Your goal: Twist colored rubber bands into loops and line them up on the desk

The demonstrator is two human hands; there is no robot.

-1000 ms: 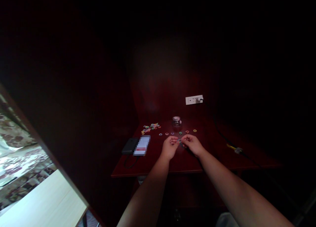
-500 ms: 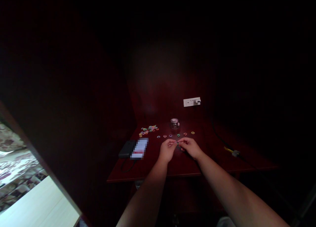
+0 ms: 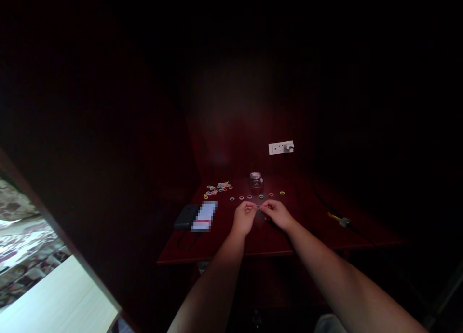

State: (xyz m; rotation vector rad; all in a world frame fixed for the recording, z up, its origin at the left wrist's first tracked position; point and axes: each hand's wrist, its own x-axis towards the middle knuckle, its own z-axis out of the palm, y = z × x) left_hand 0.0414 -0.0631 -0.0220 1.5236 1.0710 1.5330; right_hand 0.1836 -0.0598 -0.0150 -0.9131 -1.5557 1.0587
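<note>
Your left hand (image 3: 244, 218) and right hand (image 3: 279, 215) pinch with fingertips a small thing (image 3: 258, 206), too tiny to identify, between them near the green ring (image 3: 261, 198), so if one grip slips, it could perhaps spring away.

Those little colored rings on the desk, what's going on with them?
A person holds the left hand and right hand fingertip to fingertip over the desk, seemingly gripping something too small to make out. Just beyond, six colored rings sit spaced in a row, with a clear jar behind them. More rings lie in a loose pile to the left, behind the phone.
</note>
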